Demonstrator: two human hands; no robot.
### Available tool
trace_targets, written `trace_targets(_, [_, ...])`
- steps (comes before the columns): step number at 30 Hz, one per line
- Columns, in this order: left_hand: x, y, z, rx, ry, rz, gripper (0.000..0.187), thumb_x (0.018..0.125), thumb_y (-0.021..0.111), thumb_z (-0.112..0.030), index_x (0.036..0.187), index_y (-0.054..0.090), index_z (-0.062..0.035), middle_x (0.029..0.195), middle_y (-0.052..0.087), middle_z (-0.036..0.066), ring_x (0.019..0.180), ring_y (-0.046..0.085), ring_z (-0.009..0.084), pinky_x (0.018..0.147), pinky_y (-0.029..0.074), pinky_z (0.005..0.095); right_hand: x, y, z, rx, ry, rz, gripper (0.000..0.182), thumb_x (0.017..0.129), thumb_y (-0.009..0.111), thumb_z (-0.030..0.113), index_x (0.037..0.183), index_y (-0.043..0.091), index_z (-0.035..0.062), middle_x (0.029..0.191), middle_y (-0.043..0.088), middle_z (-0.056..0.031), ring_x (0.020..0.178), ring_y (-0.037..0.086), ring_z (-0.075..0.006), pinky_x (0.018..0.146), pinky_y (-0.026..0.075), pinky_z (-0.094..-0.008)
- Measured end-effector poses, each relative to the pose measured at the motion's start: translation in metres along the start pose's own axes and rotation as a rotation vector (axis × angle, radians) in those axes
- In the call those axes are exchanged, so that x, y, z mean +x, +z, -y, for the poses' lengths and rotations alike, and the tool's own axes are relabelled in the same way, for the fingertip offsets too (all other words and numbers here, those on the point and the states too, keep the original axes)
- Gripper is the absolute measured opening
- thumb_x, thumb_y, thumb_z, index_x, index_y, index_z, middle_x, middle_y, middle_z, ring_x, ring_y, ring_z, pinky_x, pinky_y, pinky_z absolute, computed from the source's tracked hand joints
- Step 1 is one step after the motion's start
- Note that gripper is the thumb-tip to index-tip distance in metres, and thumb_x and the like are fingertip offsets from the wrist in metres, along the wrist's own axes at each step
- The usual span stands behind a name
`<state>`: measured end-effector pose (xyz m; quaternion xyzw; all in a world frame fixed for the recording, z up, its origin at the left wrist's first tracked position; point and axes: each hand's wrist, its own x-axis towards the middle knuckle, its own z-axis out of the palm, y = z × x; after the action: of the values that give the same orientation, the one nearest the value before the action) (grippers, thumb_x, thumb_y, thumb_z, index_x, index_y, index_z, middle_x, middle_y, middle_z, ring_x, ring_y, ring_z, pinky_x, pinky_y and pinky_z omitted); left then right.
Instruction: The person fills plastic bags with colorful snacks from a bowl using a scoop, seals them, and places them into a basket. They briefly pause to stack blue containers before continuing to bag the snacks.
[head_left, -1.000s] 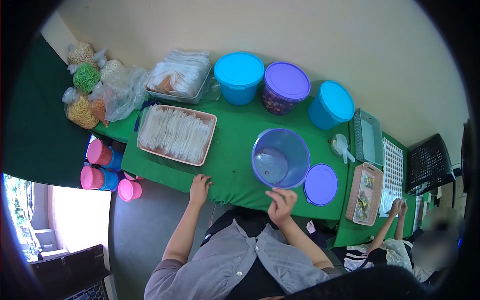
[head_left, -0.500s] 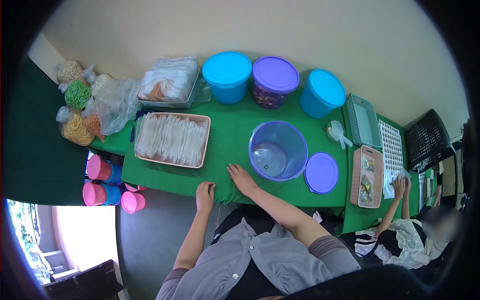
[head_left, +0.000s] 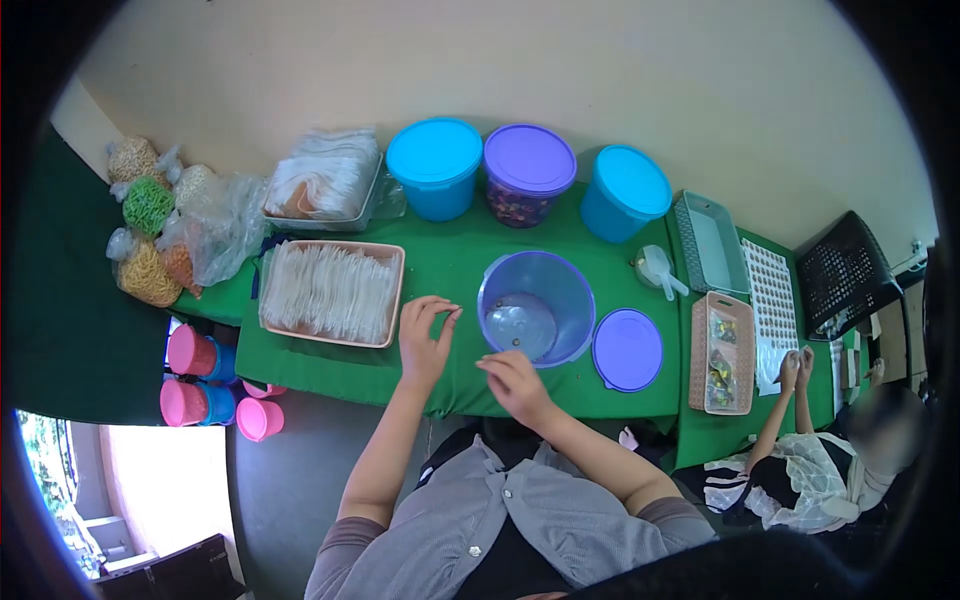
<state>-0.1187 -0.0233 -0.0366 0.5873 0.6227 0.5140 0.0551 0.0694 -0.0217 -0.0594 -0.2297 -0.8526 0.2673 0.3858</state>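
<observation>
1. Purple tub (head_left: 568, 305) stands upright and uncovered on the green-covered surface (head_left: 440, 262), right of the pink tray (head_left: 398, 285); I can make out a few small brown bits on its bottom.
2. Left hand (head_left: 428, 340) is raised between tray and tub, fingers loosely curled with a gap to the thumb — I see nothing in its hold.
3. Right hand (head_left: 518, 388) is at the tub's near left rim, fingers bent and close together. From my feed I cannot tell whether it touches the rim or pinches something small.
4. Purple lid (head_left: 628, 350) lies flat just beside the tub, on its right.
5. White paper sleeves (head_left: 325, 290) fill the pink tray in a packed row.
6. Along the wall I count three lidded containers: a blue one (head_left: 435, 190), a purple-lidded one (head_left: 520, 205) and another blue one (head_left: 615, 208).
7. Far right, I see a co-worker's hands (head_left: 796, 370) at a dotted sheet (head_left: 770, 300).
</observation>
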Motion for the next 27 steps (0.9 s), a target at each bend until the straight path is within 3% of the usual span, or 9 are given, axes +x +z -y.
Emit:
trace_targets(5, [-0.013,0.046,-0.006,0.242,0.137,0.368,0.019,0.090,0.055,-0.014,0.106,0.065,-0.0117,0.135,0.049,0.014,0.124,0.044,0.0367,0.106,0.032,0.0480,-0.003,-0.050,-0.032,0.052,0.459,-0.153,0.030,0.082,0.055,-0.009,0.110,0.062,-0.0006,0.112,0.062,-0.0167,0.103,0.061,-0.0313,0.089,0.048,-0.0382])
trace_targets(9, [-0.027,0.055,-0.008,0.258,0.085,0.320,0.024,0.090,0.053,-0.011,0.112,0.062,-0.0119,0.137,0.047,0.014,0.126,0.042,0.0362,0.108,0.029,0.0489,-0.023,-0.081,-0.038,-0.115,0.369,-0.295,0.033,0.083,0.047,-0.012,0.111,0.061,-0.0008,0.116,0.061,-0.0180,0.109,0.060,-0.0315,0.092,0.047,-0.0389])
trace_targets(13, [-0.047,0.025,0.027,0.099,-0.246,0.029,0.028,0.088,0.052,-0.009,0.115,0.059,-0.0066,0.126,0.051,0.015,0.122,0.044,0.0350,0.105,0.032,0.0461,-0.091,-0.124,-0.066,-0.442,0.549,-0.612,0.036,0.083,0.045,-0.012,0.114,0.058,0.0000,0.117,0.057,-0.0155,0.109,0.055,-0.0303,0.092,0.045,-0.0373])
trace_targets(17, [-0.113,0.001,0.112,0.540,-0.406,-0.509,0.041,0.086,0.056,-0.013,0.126,0.048,-0.0037,0.117,0.049,0.019,0.114,0.046,0.0336,0.101,0.035,0.0438,-0.196,-0.142,-0.120,-0.634,0.967,-1.128,0.034,0.088,0.048,-0.003,0.122,0.052,-0.0016,0.115,0.049,-0.0185,0.101,0.051,-0.0301,0.090,0.043,-0.0404])
trace_targets(19, [-0.132,-0.013,0.129,0.521,-1.128,-0.742,0.046,0.087,0.057,-0.016,0.129,0.046,-0.0029,0.126,0.043,0.022,0.118,0.042,0.0316,0.100,0.036,0.0444,-0.279,-0.144,-0.158,-0.826,1.512,-1.142,0.048,0.087,0.063,0.018,0.128,0.050,-0.0007,0.127,0.047,-0.0272,0.104,0.057,-0.0388,0.089,0.047,-0.0453])
trace_targets(20, [-0.207,-0.028,0.219,0.526,-1.128,-0.746,0.046,0.087,0.057,-0.016,0.129,0.046,-0.0029,0.126,0.043,0.022,0.118,0.042,0.0316,0.100,0.036,0.0444,-0.302,-0.145,-0.164,-0.478,1.770,-1.278,0.056,0.087,0.066,0.029,0.132,0.048,0.0028,0.134,0.044,-0.0280,0.106,0.058,-0.0412,0.091,0.047,-0.0491])
trace_targets(22, [-0.265,-0.068,0.341,-0.589,-1.193,-0.779,0.050,0.092,0.057,-0.034,0.133,0.043,-0.0101,0.133,0.045,0.016,0.119,0.044,0.0265,0.098,0.038,0.0448,-0.298,-0.145,-0.148,0.027,1.870,-1.481,0.066,0.093,0.057,0.042,0.141,0.036,0.0025,0.141,0.034,-0.0259,0.125,0.043,-0.0405,0.107,0.034,-0.0457])
trace_targets(25, [-0.231,-0.070,0.242,-1.149,-1.460,-0.987,0.059,0.090,0.059,-0.049,0.134,0.044,-0.0121,0.130,0.050,0.011,0.114,0.050,0.0231,0.091,0.043,0.0408,-0.347,-0.132,-0.167,0.938,1.433,-1.505,0.083,0.092,0.041,0.064,0.142,0.031,-0.0013,0.147,0.031,-0.0182,0.132,0.036,-0.0328,0.112,0.025,-0.0458])
trace_targets(27, [-0.235,-0.073,0.252,-1.106,-1.396,-0.898,0.058,0.089,0.060,-0.051,0.129,0.047,-0.0104,0.123,0.054,0.007,0.107,0.053,0.0221,0.088,0.044,0.0382,-0.352,-0.129,-0.182,0.793,1.456,-1.557,0.075,0.095,0.039,0.059,0.138,0.037,-0.0030,0.139,0.041,-0.0193,0.127,0.043,-0.0321,0.108,0.032,-0.0439])
